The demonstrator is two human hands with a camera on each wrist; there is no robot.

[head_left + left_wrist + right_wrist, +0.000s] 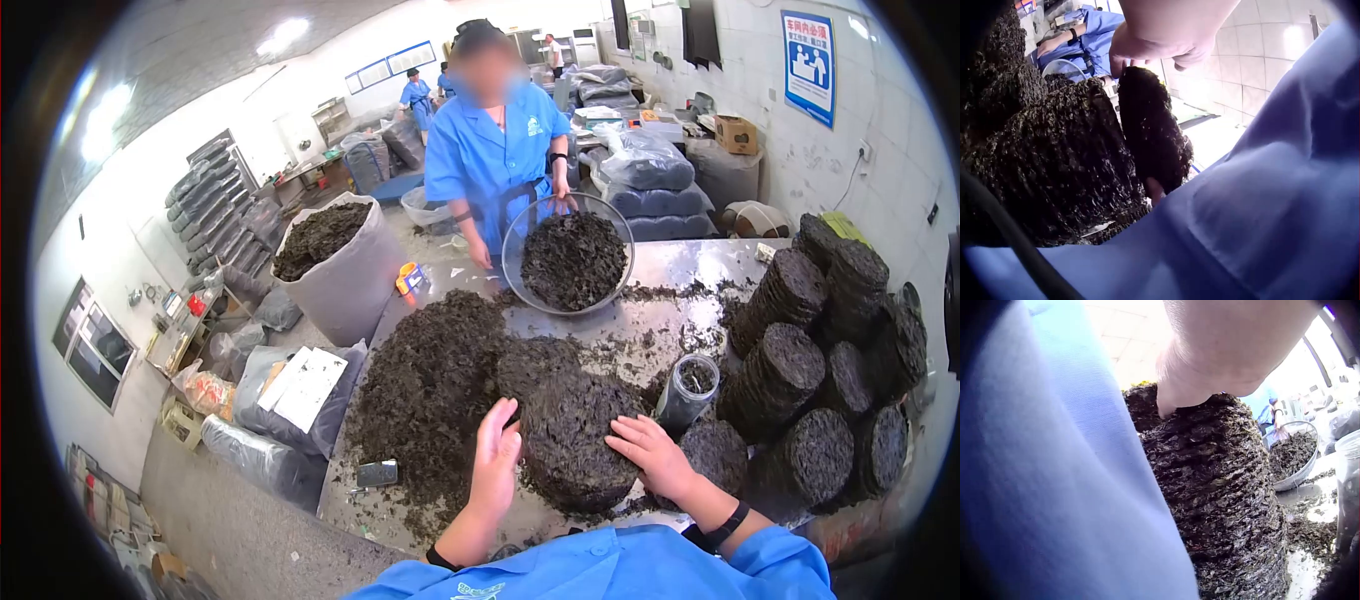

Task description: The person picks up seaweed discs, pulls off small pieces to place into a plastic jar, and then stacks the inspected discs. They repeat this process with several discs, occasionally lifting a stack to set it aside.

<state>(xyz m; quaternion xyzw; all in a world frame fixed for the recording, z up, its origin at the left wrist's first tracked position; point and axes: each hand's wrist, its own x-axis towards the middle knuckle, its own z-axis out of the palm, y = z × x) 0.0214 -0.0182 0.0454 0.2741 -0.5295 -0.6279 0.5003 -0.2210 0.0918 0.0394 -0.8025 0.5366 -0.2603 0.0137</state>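
Note:
A thick stack of round, dark dried-seaweed cakes (580, 445) stands on the metal table in front of my body. My left hand (495, 460) is at the stack's left side, its fingers extended upward and the thumb near the edge. On the right, my right hand (655, 455) lays its extended fingers over the top rim. The right wrist view shows the layered side of the stack (1222, 494), with my right hand (1229, 356) at its upper edge. In the left wrist view, my left hand's fingers (1125, 59) reach the top of a dark seaweed piece (1150, 128).
Loose seaweed (430, 390) is heaped on the left, near a phone (377, 473). Several seaweed stacks (770, 385) and a clear jar (690, 388) occupy the right. Across the table, a person in blue (495, 150) holds a round bowl (628, 262) of seaweed beside a large filled sack (340, 275).

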